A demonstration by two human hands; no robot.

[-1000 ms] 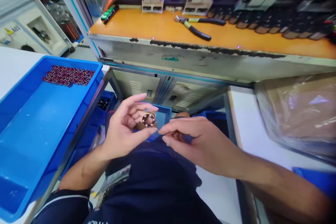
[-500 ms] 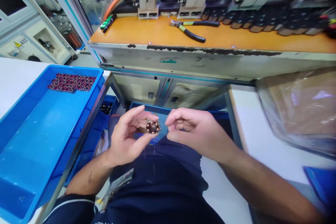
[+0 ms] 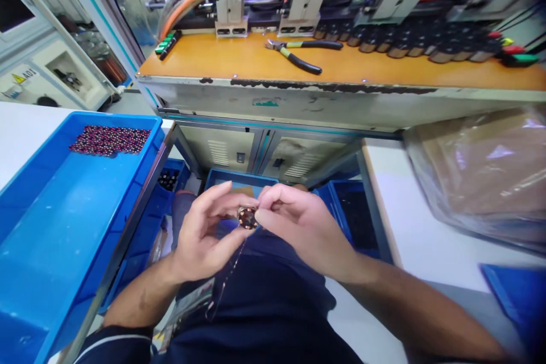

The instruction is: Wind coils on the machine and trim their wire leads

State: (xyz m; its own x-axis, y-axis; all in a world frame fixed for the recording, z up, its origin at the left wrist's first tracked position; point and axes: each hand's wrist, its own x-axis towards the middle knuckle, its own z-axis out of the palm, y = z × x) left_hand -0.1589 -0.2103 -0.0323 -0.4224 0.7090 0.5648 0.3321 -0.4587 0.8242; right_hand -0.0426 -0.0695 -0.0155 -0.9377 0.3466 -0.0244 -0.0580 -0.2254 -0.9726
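Note:
A small round wound stator, dark with copper-coloured spots around its ring, is pinched between the thumb and fingers of my left hand. From it a thin wire dangles over the dark shirt. My right hand is closed in a pinch, with its thumb and fingertips touching the stator's right edge. Whatever lies between those fingertips is too small and covered to make out. Both hands are in front of my body, above my lap.
To the left, a blue tray holds many small dark and red parts. Cutting pliers and several dark cylinders lie on the orange machine ledge. A plastic-wrapped carton rests on the right table.
My right hand has come left from beside the stator to touch its right edge. The hanging wire now shows more clearly. The whole view has shifted slightly.

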